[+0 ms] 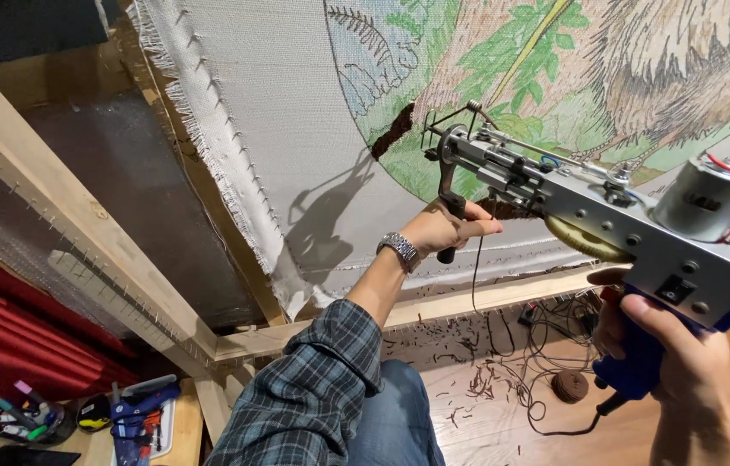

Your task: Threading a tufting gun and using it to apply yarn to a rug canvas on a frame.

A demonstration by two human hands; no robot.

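1. Far left, down low: a tray [162,423] of bits and pieces with a blue glue gun [136,406] on it, plus some markers [24,414] beside it. Red fabric [11,336] sits behind that.
2. The wooden frame [80,233] runs diagonally up from there, nail points sticking out along the edge, with the white backing cloth [287,129] stretched over it. Frayed edge on the left side.
3. Left hand [442,229]: wrist has a metal watch [401,250], plaid sleeve [313,388] below it. The hand is clenched round the black front handle [448,207] of the tufting gun, thumb up top.
4. The tufting gun [581,203] spans between both hands, tilted, nose up-left and pressed at the cloth right by a short dark brown tufted patch [395,129] on the rim of the printed design [555,69] (green leaves, a shaggy brown bird shape).
5. Brown yarn [477,293] hangs from the gun down to the floor, where there's a small yarn ball [568,386] and loads of clippings [486,380] scattered about.
6. The silver motor [706,198] sits on the gun's rear end with red wire over it.
7. Right hand [684,362]: wrapped tight on the blue rear grip [632,362], lower right, closer to the camera than the left hand. Black cord [594,418] trails out below it.
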